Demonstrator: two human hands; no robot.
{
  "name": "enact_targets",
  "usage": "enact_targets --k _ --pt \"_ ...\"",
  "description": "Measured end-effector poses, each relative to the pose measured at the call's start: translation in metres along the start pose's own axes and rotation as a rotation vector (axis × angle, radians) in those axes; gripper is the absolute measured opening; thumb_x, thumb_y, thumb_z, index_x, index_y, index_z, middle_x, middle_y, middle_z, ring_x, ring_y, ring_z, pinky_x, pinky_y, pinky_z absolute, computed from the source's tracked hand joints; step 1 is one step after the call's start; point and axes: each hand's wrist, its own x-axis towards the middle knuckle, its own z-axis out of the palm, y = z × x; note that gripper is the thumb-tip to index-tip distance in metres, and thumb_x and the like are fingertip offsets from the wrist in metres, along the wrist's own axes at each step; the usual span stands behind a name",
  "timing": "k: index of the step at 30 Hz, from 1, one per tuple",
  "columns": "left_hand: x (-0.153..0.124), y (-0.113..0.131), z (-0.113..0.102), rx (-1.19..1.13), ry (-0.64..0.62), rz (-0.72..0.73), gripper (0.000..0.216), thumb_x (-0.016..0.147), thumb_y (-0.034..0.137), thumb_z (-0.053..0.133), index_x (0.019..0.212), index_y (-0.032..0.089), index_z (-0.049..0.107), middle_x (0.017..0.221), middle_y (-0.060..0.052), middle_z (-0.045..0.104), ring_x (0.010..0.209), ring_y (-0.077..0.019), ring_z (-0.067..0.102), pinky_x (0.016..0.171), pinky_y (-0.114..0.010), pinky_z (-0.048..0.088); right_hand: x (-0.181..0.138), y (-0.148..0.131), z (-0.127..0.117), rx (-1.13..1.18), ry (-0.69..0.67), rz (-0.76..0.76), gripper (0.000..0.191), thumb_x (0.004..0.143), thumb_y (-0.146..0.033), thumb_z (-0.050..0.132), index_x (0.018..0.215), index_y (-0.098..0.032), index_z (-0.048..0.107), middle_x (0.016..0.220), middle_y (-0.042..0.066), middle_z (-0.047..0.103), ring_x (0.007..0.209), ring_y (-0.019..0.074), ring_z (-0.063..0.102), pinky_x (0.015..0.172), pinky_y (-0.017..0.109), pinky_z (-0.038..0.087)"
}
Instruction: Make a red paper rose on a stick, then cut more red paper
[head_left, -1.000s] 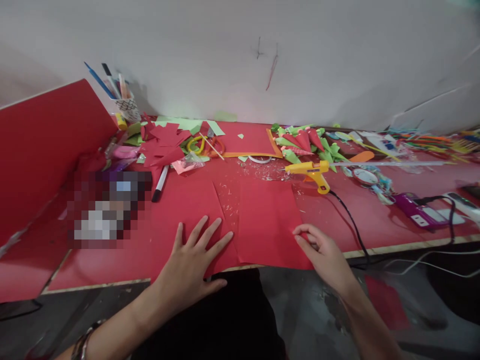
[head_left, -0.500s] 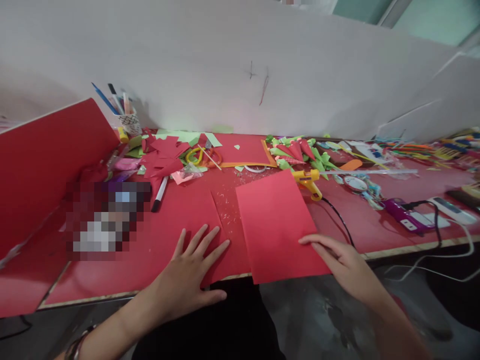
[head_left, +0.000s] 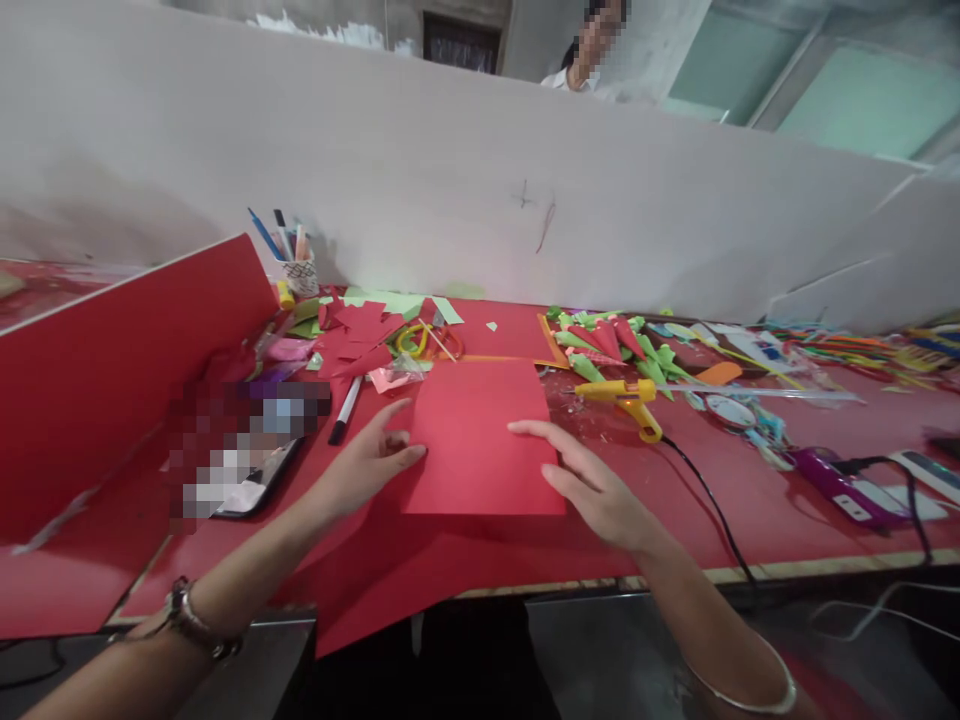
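Observation:
A red paper sheet [head_left: 480,440] lies in the middle of the red table [head_left: 750,520]. My left hand [head_left: 367,465] is at its left edge, fingers pinching the paper's border. Stretched-out fingers of my right hand [head_left: 589,485] rest on the sheet's right side. A larger red sheet [head_left: 390,580] lies underneath and hangs over the table's front edge.
A yellow glue gun [head_left: 626,397] with a black cord lies right of the sheet. Behind are green and red paper cones [head_left: 607,345], scissors [head_left: 424,342], red scraps, a black marker [head_left: 345,410] and a pen cup [head_left: 300,272]. A red board [head_left: 127,370] stands left. A person shows above the white partition.
The small red sheet has moved from the front right to the table's middle. My left hand lifted off the big sheet and took its left edge. My view tilted upward.

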Motion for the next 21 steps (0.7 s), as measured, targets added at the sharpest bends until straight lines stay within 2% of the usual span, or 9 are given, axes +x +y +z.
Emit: enact_targets --k 2,4,7,9,12,14,17,21 --pt "0.000 -0.005 -0.003 0.015 0.001 -0.011 0.068 0.078 0.034 0.050 0.134 0.013 0.019 0.074 0.001 0.056 0.072 -0.0132 0.057 0.069 -0.029 0.046 -0.007 0.002 -0.004 -0.012 -0.099 -0.037 0.055 0.074 -0.008 0.036 0.126 -0.026 0.041 0.131 0.000 0.044 0.121 0.0170 0.039 0.102 0.036 0.033" --pt "-0.005 -0.008 -0.005 0.086 -0.030 -0.007 0.068 0.079 0.035 0.046 0.135 0.013 0.015 0.078 -0.001 0.058 0.075 -0.0139 0.058 0.072 -0.030 0.047 -0.015 0.006 -0.006 -0.058 -0.157 -0.033 0.062 0.071 -0.004 0.035 0.128 -0.028 0.037 0.132 0.000 0.043 0.121 0.0171 0.039 0.103 0.038 0.032" --pt "-0.023 -0.012 -0.002 0.385 -0.019 0.074 0.068 0.080 0.036 0.043 0.136 0.014 0.012 0.106 -0.011 0.057 0.095 -0.0189 0.056 0.082 -0.035 0.046 -0.026 0.016 -0.006 -0.153 -0.200 -0.006 0.061 0.073 -0.004 0.035 0.128 -0.031 0.038 0.130 0.000 0.046 0.119 0.0176 0.042 0.101 0.040 0.033" --pt "-0.041 -0.017 0.002 0.711 0.007 0.184 0.071 0.077 0.038 0.048 0.136 0.018 0.016 0.130 -0.014 0.042 0.115 -0.0251 0.044 0.092 -0.040 0.039 -0.031 0.024 -0.005 -0.184 -0.192 0.023 0.053 0.077 -0.006 0.036 0.123 -0.031 0.044 0.123 0.001 0.052 0.113 0.0179 0.047 0.097 0.040 0.037" --pt "-0.067 -0.030 0.013 1.060 -0.079 0.406 0.077 0.070 0.037 0.056 0.136 0.023 0.020 0.140 -0.009 0.031 0.126 -0.0293 0.029 0.100 -0.045 0.031 -0.041 0.038 -0.004 -0.237 -0.114 0.048 0.040 0.080 -0.010 0.040 0.112 -0.030 0.054 0.107 0.004 0.057 0.100 0.0184 0.053 0.086 0.038 0.045" --pt "-0.079 -0.039 0.019 1.201 -0.150 0.480 0.072 0.071 0.025 0.051 0.136 0.026 0.020 0.142 -0.005 0.027 0.129 -0.0277 0.025 0.102 -0.044 0.028 -0.048 0.046 -0.004 -0.329 -0.032 0.026 0.037 0.080 -0.012 0.042 0.107 -0.031 0.058 0.097 0.006 0.053 0.093 0.0192 0.053 0.079 0.037 0.047" --pt "-0.085 -0.048 0.020 1.320 -0.177 0.499 0.073 0.068 0.004 0.037 0.135 0.029 0.023 0.143 -0.001 0.024 0.130 -0.0229 0.023 0.103 -0.041 0.027 -0.057 0.056 -0.004 -0.460 0.036 -0.033 0.039 0.079 -0.011 0.044 0.104 -0.036 0.061 0.103 0.007 0.045 0.099 0.0223 0.047 0.083 0.042 0.044" --pt "-0.083 -0.047 0.006 1.273 -0.270 0.537 0.077 0.067 0.004 0.036 0.136 0.032 0.016 0.143 0.003 0.022 0.129 -0.0193 0.025 0.102 -0.038 0.030 -0.062 0.060 -0.005 -0.373 -0.054 -0.019 0.038 0.080 -0.011 0.042 0.099 -0.036 0.063 0.123 0.004 0.037 0.116 0.0239 0.037 0.094 0.046 0.035"
